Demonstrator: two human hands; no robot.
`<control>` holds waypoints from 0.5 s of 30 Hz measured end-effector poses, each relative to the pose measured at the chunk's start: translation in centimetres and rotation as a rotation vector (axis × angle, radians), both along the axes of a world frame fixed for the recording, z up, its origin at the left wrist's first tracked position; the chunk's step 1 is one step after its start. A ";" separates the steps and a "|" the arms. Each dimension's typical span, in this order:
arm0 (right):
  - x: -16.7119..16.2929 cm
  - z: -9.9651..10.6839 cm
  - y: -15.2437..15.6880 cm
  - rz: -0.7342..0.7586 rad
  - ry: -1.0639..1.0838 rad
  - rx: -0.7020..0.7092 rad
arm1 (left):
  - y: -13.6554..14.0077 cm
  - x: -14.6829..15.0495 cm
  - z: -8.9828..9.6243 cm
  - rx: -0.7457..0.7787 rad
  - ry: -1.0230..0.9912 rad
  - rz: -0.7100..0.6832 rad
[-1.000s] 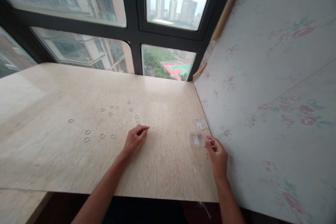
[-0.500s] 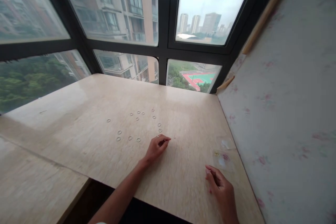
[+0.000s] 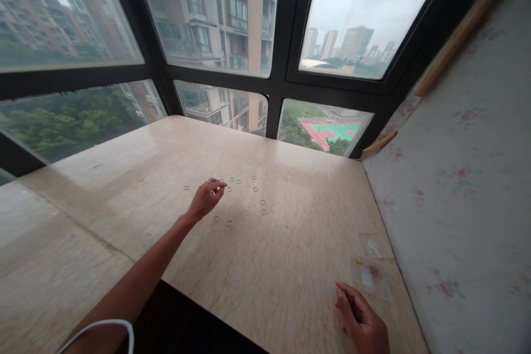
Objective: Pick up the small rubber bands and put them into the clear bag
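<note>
Several small thin rings (image 3: 263, 202) lie scattered on the pale marble-patterned surface (image 3: 290, 265). My left hand (image 3: 206, 199) reaches in among them from the left, fingers bent and tips pinched together. Those fingertips are right beside a ring (image 3: 229, 189) in the upper group; whether they hold one is too small to see. Part of the lower left of the group is hidden behind this hand and forearm. Low at the right, my right hand (image 3: 365, 318) is closed in a pinch, with a pinkish bit at its fingertips that I cannot identify.
Clear plastic packets (image 3: 370, 276) with small coloured pieces lie by the flowered wall (image 3: 448, 221) on the right. Dark-framed windows (image 3: 274, 105) border the far side. A dark gap (image 3: 178, 315) opens at the front edge, and a white cord (image 3: 108, 322) crosses my left forearm.
My left hand has moved left and farther away, from the right of the rings to the upper group. My right hand stays pinched near the packets. The view has turned slightly.
</note>
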State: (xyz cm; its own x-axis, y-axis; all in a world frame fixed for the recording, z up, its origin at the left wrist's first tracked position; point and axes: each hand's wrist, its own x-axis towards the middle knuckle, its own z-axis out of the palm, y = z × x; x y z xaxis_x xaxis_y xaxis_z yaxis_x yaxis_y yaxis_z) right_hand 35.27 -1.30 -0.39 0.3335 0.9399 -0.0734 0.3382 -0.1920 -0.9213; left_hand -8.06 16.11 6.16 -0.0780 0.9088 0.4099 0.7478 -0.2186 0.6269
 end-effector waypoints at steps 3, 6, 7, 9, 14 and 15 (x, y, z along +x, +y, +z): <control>0.1 -0.1 0.1 0.001 -0.008 -0.013 | 2.7 -1.6 0.2 -0.081 0.179 0.060; 0.3 0.0 0.1 -0.013 -0.016 -0.032 | 5.2 -1.7 0.2 -0.227 0.393 0.054; 0.4 0.0 0.1 -0.012 -0.023 -0.044 | 5.9 -1.6 0.2 -0.269 0.449 0.041; 0.5 0.1 0.1 -0.003 -0.025 -0.078 | 7.0 -1.2 0.2 -0.328 0.519 0.006; -0.6 0.4 -0.2 -0.075 -0.059 -0.037 | 8.6 -0.8 -0.3 -0.388 0.572 -0.058; -0.9 0.5 -0.3 -0.093 -0.074 -0.019 | 8.7 -0.8 -0.4 -0.386 0.575 -0.061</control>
